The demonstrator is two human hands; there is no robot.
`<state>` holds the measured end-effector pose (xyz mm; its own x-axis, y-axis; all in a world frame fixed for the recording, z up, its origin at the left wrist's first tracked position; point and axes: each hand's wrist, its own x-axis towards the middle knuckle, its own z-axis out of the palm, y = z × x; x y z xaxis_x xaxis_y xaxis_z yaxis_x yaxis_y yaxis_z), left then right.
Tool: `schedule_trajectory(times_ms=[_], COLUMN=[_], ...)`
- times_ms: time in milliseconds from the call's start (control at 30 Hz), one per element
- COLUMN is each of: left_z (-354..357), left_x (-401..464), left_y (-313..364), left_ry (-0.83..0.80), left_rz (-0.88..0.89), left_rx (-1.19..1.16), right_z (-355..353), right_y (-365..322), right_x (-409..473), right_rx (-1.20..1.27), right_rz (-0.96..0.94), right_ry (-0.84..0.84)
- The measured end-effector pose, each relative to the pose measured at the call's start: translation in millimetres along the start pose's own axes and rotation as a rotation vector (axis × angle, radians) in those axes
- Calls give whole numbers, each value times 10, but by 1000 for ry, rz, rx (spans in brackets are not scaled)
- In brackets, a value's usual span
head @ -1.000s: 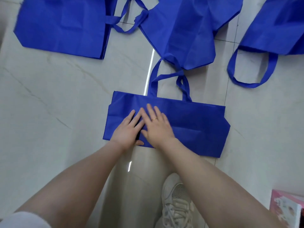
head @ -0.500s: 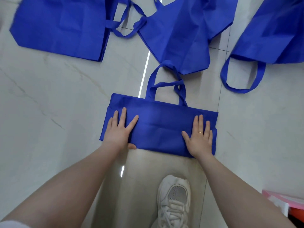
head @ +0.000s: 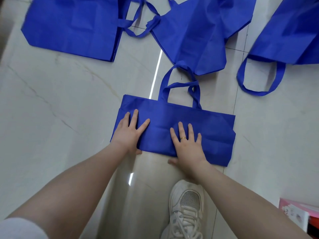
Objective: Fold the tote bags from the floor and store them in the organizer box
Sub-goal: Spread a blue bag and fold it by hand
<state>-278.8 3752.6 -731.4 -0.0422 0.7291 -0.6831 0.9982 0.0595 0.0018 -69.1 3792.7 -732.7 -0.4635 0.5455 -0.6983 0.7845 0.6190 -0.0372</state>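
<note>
Head view: folded bag [head: 189, 125], blue, lies flat on the floor [head: 60, 109] at centre frame, handles [head: 179, 87] pointing to the top of the frame.

Left hand [head: 128, 133] lies flat on the bag's left end, fingers [head: 134, 116] straight and spread, palm down, pressing the fabric. Thumb sits at the bag's near edge; whether it is tucked under, can't tell.

Right hand [head: 187, 147] lies flat near the bag's middle, at the lower edge, fingers [head: 181, 130] straight and apart, pressing down. Ring [head: 183, 138] on one finger. Thumb pokes out left at the near edge, on the floor just off the fabric.

Neither hand grips anything, both are just flat on the bag.

Three more blue bags lie unfolded along the top: one upper left [head: 72, 28], one top centre [head: 198, 31], one upper right [head: 290, 31] with its handle loop lying toward centre frame.

White shoe [head: 186, 209] at bottom centre. Pink box [head: 296, 214] at the lower right edge, partly cut off.
</note>
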Motion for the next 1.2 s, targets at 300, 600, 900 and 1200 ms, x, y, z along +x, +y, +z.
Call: schedule_trajectory(times_ms=[300,600,900,1200], left_z=[-278,-430,-304,-172], left_x=[-78,126,402,511], left_y=[-106,-530,-430,47], left_ry=[-48,92,444,792], left_rz=[47,-159,-482,-119], left_rx=[-190,-959,-1088,-194], right_z=[-299,-497,-577,-509], right_y=[155,566,558,408], right_x=[-35,242,577,519], right_rx=[429,573,458,517], right_rz=[-11,75,344,488], right_ry=[89,162,166,80])
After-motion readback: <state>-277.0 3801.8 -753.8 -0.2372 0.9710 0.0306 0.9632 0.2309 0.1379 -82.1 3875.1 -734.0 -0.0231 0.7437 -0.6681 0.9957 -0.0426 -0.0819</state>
